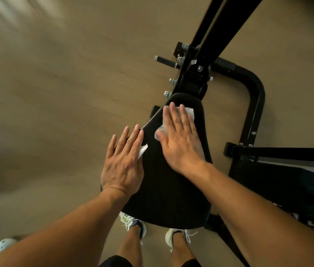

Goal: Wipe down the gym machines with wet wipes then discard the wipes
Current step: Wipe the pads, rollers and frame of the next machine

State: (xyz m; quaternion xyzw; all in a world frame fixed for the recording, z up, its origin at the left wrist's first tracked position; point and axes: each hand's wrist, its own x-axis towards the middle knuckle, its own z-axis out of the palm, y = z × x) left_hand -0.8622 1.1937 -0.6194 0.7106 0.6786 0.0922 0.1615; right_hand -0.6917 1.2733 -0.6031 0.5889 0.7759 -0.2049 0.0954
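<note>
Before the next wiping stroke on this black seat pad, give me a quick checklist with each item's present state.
1. Right hand flat on its wet wipe: ok, fingers straight, the wipe showing past the fingertips and thumb.
2. Left hand has a wipe: ok, a white corner shows under its inner edge.
3. Both wipes on the seat pad: ok, though the left fingers reach over the pad's left edge.
4. Unwiped area left: cannot tell, the pad shows no clear wet marks.
5. Frame hardware beyond the pad wiped: cannot tell.
6. Bin for discarding: cannot tell, none in view.
</note>
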